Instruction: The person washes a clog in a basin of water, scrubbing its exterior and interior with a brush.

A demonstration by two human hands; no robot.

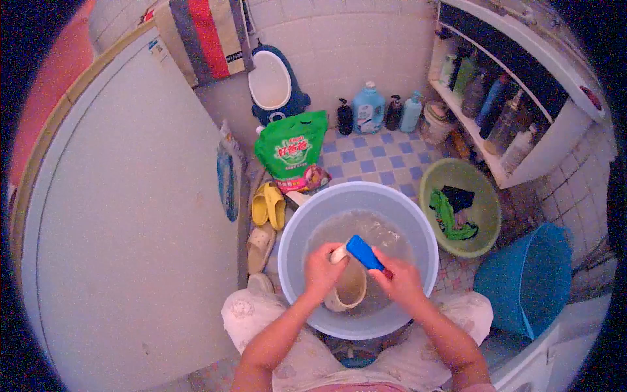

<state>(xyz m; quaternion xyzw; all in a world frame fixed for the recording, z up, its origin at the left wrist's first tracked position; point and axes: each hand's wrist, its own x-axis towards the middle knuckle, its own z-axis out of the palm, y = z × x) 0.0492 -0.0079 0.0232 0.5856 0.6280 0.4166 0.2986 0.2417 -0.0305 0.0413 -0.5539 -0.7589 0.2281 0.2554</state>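
Note:
A large pale-blue basin (pixel 287 261) of cloudy water stands between the person's knees. My left hand (pixel 321 269) is closed on a beige clog (pixel 349 292), held over the water with its open side showing. A pale part of it, apparently the heel strap, sticks up by my fingers. My right hand (pixel 400 282) is wrapped round the handle of a blue brush (pixel 363 251). The brush head is close to the pale strap; whether they touch I cannot tell. Its bristles are hidden from view.
Left of the basin are yellow clogs (pixel 268 206), another beige clog (pixel 260 248) and a green detergent pouch (pixel 290 147). On the right stand a green basin (pixel 428 189) with clothes and a blue bucket (pixel 516 281). Several bottles (pixel 369 111) line the wall.

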